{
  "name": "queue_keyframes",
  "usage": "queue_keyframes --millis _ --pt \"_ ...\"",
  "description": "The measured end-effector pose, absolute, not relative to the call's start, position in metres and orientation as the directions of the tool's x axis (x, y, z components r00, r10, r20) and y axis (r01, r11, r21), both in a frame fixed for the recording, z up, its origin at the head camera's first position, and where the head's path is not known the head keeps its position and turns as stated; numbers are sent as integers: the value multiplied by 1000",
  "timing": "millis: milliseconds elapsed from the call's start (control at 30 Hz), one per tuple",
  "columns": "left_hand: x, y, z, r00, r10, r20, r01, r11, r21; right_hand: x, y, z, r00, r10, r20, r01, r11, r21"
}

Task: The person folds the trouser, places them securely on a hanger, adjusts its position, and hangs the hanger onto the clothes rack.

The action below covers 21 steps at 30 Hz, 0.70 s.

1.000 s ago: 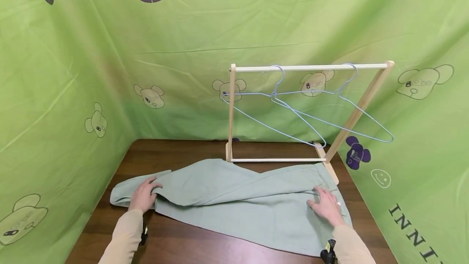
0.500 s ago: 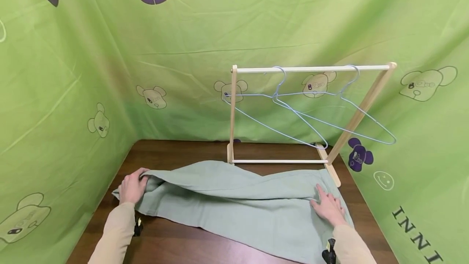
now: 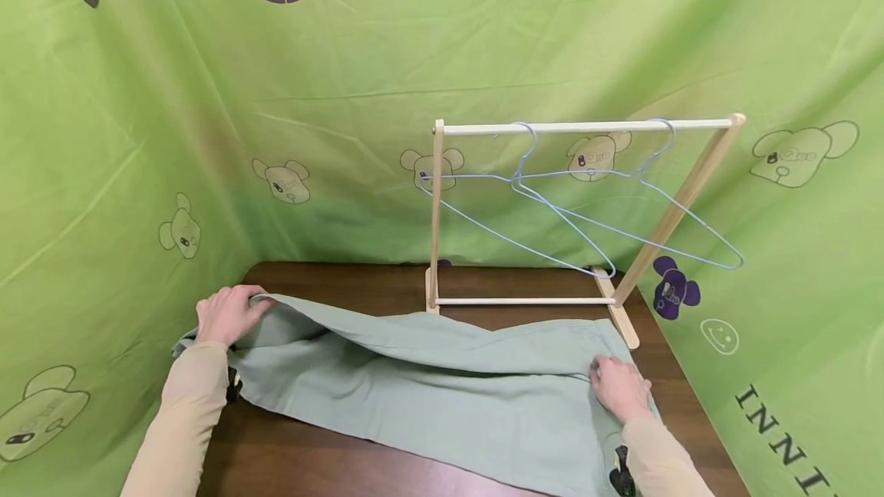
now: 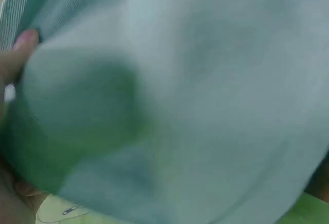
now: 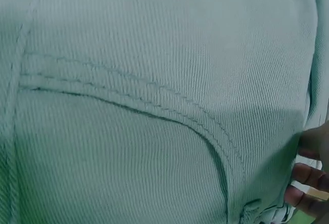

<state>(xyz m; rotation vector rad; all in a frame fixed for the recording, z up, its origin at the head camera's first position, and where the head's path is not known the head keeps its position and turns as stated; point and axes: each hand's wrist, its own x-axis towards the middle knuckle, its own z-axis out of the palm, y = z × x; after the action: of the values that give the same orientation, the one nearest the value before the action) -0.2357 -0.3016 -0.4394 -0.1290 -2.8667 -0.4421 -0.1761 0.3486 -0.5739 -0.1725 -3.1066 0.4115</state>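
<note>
Pale green trousers (image 3: 442, 397) lie lengthwise along the table, one leg folded over the other. At the far left, my left hand (image 3: 228, 314) pinches the upper leg's edge and holds it raised, so the cloth bows into an open fold. Lifted cloth (image 4: 221, 90) fills most of the left wrist view, with my thumb (image 4: 24, 44) on it. My right hand (image 3: 620, 388) is at the waist end, its fingers curled on the fabric. A curved, stitched pocket seam (image 5: 169, 116) shows in the right wrist view, and fingers (image 5: 308, 178) grip the cloth edge beside it.
Behind the trousers stands a wooden rack (image 3: 677, 213) with a white top rail (image 3: 587, 127). Two blue wire hangers (image 3: 528, 156) hang from it. Green printed fabric walls (image 3: 331, 60) surround the brown table (image 3: 311, 451) at the back and sides.
My left hand has moved left and up along the leg, raising its edge and drawing it out. My right hand has stayed near the waist, its fingers now curled in.
</note>
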Motion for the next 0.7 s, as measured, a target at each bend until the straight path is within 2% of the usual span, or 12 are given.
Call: queue_keyframes --millis 167,300,400,500,600,700 --pt "-238 -297 -435 -926 67 371 182 941 285 -179 345 -580 -999 16 38 7 976 -219" --pt "-243 -291 -434 -887 71 456 243 913 329 -182 340 -582 -999 -5 38 -13 977 -211" --pt "-244 -288 -434 -902 20 430 215 886 410 -185 338 -582 -999 3 44 -8 975 -223" --pt "-244 -288 -433 -936 -36 351 141 874 465 -187 338 -583 -998 18 55 4 970 -242" --pt "-243 -288 -433 -952 -68 300 85 880 468 -189 339 -581 -996 62 64 41 958 -284" --pt "-243 -290 -432 -947 -110 301 44 886 461 -192 344 -574 -987 135 85 97 929 -358"
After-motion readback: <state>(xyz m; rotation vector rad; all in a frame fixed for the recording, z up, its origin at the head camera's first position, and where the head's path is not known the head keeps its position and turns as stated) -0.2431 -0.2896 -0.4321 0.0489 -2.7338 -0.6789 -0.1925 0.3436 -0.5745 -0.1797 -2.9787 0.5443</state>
